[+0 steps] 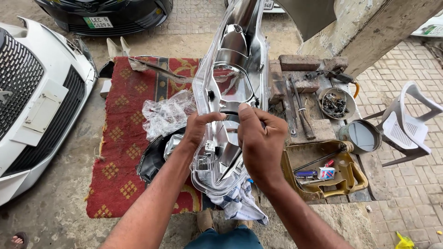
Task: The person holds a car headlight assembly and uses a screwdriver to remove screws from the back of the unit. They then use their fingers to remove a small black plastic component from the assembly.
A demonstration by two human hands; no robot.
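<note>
Headlight housing: big chrome-and-clear unit, held upright over the red rug
Right hand: fingers curled, thumb up, clamped on the housing's right edge
Left hand: wrist bent, fingers gripping the housing's left rim

Head cam, looks steeply down, close over workspot.

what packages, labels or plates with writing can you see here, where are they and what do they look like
Small red, white and blue rectangular box: lying in the yellow plastic tray, right of the hands.
Green and white rectangular number plate: on the black car's bumper, top left.
White number plate: top edge, centre, mostly cut off.
Crumpled clear plastic wrapping: on the red patterned rug, unlabelled.
</note>
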